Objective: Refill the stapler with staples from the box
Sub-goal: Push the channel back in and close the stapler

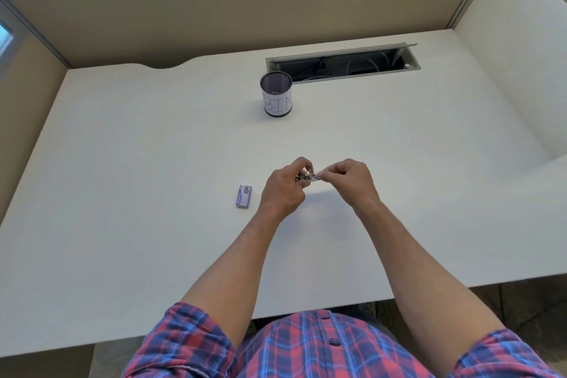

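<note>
**Head view: stapler in both hands, loading stage**

Left hand [283, 186] grips the small stapler [306, 178] above the desk [153, 147]; right hand [352, 176] pinches its other end. Staple box [244, 196] lies just left, closed as far as I can tell. Judged: opening the magazine. Next calls for fetching a staple strip.

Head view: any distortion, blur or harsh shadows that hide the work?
Head view: wide-angle lens bows the white desk edges; light is soft, shadows faint; the small metal stapler, gripped by left hand and right hand, is too small and soft for detail.
</note>
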Demonstrator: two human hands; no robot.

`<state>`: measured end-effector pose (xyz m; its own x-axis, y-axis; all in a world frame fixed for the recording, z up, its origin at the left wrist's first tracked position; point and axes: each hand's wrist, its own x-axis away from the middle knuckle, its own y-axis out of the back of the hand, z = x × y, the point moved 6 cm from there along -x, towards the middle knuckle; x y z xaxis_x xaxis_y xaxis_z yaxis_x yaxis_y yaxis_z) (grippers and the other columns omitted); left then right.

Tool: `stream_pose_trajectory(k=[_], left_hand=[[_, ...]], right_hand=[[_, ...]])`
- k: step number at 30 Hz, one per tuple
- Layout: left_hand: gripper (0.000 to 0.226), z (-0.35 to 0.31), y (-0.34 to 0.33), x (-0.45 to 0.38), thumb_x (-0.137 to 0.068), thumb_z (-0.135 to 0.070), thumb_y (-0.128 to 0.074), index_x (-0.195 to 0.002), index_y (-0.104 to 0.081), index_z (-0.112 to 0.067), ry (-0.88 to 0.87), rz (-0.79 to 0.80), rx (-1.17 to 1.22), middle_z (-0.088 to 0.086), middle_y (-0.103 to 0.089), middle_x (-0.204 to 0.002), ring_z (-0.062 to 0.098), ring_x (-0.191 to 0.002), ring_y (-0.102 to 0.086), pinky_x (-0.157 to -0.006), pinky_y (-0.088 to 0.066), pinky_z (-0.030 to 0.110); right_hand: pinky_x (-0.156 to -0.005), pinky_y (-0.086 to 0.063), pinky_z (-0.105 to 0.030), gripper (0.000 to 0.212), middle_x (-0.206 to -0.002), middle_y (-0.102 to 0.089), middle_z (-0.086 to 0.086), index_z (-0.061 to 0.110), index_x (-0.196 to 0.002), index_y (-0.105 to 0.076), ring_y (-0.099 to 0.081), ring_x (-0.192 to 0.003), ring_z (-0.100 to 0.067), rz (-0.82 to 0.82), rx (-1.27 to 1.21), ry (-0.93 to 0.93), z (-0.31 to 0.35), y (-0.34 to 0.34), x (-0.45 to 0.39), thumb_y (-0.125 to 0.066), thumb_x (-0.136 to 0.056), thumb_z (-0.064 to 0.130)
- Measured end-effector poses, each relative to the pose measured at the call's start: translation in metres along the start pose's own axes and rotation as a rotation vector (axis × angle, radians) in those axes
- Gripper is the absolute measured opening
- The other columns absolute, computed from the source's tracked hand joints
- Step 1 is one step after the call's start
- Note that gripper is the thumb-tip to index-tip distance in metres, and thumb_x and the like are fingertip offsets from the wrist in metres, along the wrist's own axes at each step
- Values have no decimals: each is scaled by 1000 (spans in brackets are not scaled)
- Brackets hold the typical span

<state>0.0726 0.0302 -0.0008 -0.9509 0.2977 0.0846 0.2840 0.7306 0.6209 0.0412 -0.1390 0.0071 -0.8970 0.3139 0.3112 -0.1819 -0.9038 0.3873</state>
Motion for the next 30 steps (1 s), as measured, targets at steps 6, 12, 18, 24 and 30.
stream_pose_trajectory(k=[6, 12, 18, 24, 30], left_hand=[[36, -7, 0, 2, -90, 0, -62, -98, -56, -34, -41, 2, -39, -12, -67, -82, 11, -76, -63, -68, -55, 35], [41, -11, -3, 5, -87, 5, -61, -100, -57, -34, -83, 1, -128, -8, -72, -88, 12, -77, -63, -58, -46, 24], [40, -12, -3, 5, -88, 5, -62, -100, -57, -32, -99, 0, -141, -5, -73, -87, 14, -76, -63, -62, -52, 31], [34, -10, 0, 4, -90, -1, -63, -99, -55, -33, -72, -5, -103, -9, -71, -87, 18, -75, -60, -62, -47, 30], [32, -14, 4, 4, -91, -6, -64, -104, -56, -34, -81, 53, -185, -9, -73, -94, 23, -79, -63, -67, -55, 38]], right_hand=[[-60, -41, -32, 13, -74, -69, -9, 23, -71, -77, -50, -61, -14, 71, 126, -3, 4, -1, -3, -77, -77, 34], [-67, -45, -34, 7, -84, -76, -5, 24, -71, -77, -60, -71, -19, 73, 229, -80, 4, 1, -4, -77, -76, 29], [-56, -41, -28, 9, -67, -68, 8, 23, -70, -74, -56, -58, -15, -12, 303, -93, 5, 4, -5, -81, -74, 27], [-62, -44, -30, 9, -70, -59, 12, 27, -79, -72, -56, -64, -11, -77, 190, -50, 0, 12, -4, -77, -73, 29], [-64, -44, -26, 7, -87, -66, 10, 27, -85, -77, -61, -73, -10, -75, 33, -54, -20, 15, -2, -80, -80, 31]])
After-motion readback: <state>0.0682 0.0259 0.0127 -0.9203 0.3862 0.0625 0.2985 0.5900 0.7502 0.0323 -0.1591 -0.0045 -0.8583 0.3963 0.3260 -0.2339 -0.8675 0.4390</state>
